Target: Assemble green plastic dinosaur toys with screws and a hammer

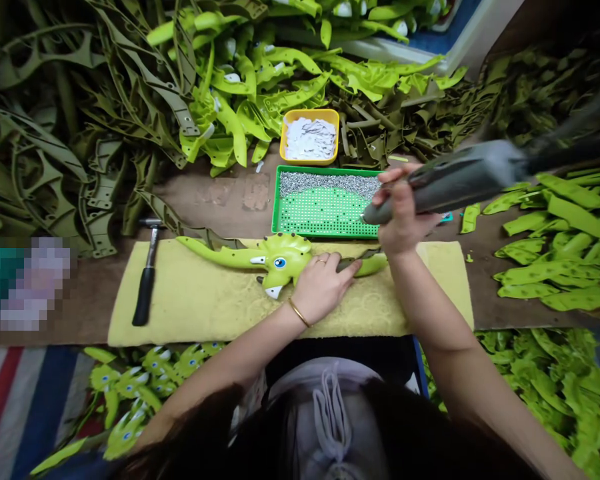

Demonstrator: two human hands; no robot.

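A lime-green plastic dinosaur-head toy [285,257], with a blue eye and long curved arms, lies on a yellow cloth [205,300]. My left hand [325,283] rests over its right part, fingers closed on it near a dark olive piece. My right hand [405,217] is wrapped round a grey electric screwdriver [460,177], held tilted above the right side of a green perforated tray [325,203]. Small silver screws [325,181] fill the tray's far part. The driver's tip points down left, over the tray.
A hammer [147,273] lies on the cloth's left. Behind the tray stands a yellow bin [310,137] of small white parts. Olive parts [45,133] pile up at left, green parts [240,93] at the back, more green pieces [560,247] at right. Finished-looking heads [130,387] lie below the table edge.
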